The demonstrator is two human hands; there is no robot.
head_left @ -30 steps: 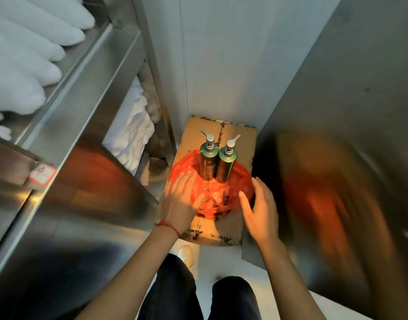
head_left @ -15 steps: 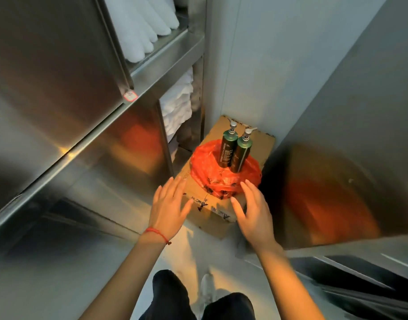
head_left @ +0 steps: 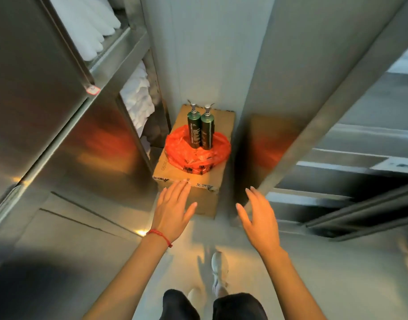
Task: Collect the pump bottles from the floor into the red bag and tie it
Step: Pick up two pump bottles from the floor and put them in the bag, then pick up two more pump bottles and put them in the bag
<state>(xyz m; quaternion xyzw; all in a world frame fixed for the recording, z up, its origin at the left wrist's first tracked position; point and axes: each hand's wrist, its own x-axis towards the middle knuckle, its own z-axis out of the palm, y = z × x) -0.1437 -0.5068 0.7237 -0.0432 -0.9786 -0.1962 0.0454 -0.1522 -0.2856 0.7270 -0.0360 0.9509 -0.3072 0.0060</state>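
Two dark green pump bottles, the left one [head_left: 194, 131] and the right one [head_left: 207, 132], stand upright side by side inside the red bag [head_left: 198, 155]. The bag's mouth is rolled down low around their bases. It sits on a cardboard box [head_left: 198, 195] in the corner. My left hand [head_left: 173, 211], with a red string on the wrist, hovers open in front of the box's near edge. My right hand [head_left: 259, 218] is open too, to the right of the box, holding nothing.
A steel shelf unit [head_left: 59, 112] with stacked white towels [head_left: 138, 98] lines the left side. A steel panel [head_left: 314, 88] rises on the right. The pale floor [head_left: 175, 262] runs between them, with my shoe [head_left: 219, 266] on it.
Both hands have drawn back from the red bag and now hang short of the box. The camera has pulled back and risen, so the box looks farther away.
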